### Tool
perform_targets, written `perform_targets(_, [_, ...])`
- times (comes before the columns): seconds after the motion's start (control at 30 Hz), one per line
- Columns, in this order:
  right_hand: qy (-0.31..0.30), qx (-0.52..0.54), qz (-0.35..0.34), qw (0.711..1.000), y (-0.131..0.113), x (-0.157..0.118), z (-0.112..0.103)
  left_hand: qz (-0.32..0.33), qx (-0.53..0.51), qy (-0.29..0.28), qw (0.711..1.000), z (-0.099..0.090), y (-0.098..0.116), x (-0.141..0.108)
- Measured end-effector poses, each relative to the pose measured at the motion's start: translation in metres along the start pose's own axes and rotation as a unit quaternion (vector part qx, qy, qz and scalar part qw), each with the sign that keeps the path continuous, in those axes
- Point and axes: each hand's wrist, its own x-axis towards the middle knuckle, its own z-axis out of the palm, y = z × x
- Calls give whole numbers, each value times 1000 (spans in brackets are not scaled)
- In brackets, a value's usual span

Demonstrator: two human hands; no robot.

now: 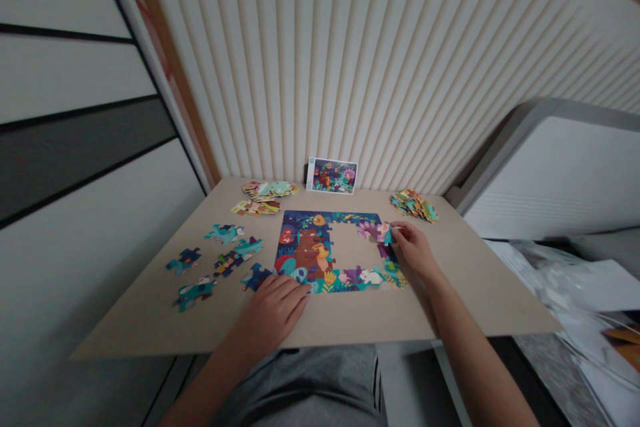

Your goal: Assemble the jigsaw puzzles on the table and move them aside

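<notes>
A partly assembled jigsaw puzzle [305, 250], dark blue with a brown bear, lies on the table with a gap in its middle. My right hand [415, 250] is closed in a pinch on a pink, purple and teal puzzle piece [384, 232] at the puzzle's right side. Whether that piece sits flat or is raised, I cannot tell. Across the puzzle's lower left corner rests my left hand [280, 303], its fingers stretched out flat. A dark blue loose piece [256, 276] pokes out just beyond those fingers, partly hidden.
Several loose teal and blue pieces [224, 233] are spread on the table's left. Stacks of pieces stand at the back left [270, 191] and back right [414, 205]. A picture card [332, 176] of the puzzle leans against the pleated curtain [320, 80].
</notes>
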Motion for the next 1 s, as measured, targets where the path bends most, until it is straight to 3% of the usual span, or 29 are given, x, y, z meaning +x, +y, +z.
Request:
perform_targets(0.27, [102, -64, -44, 992, 2, 6, -6, 3, 8, -6, 1000, 2, 0, -1])
perform_targets(0.43, [36, -66, -69, 995, -1, 9, 2, 2, 1, -8, 1000, 0, 0, 0])
perform_targets(0.63, [-136, -85, -148, 976, -6, 13, 20, 11, 18, -24, 999, 0, 0, -1])
perform_targets(0.73, [-106, -121, -164, 973, -3, 14, 19, 13, 23, -20, 999, 1, 0, -2])
perform_targets(0.87, [-24, -182, -118, 976, 2, 6, 7, 12, 24, -18, 999, 1, 0, -2])
perform_targets(1.0, [-69, -226, -127, 963, -2, -7, 7, 3, 12, -10, 1000, 2, 0, -2])
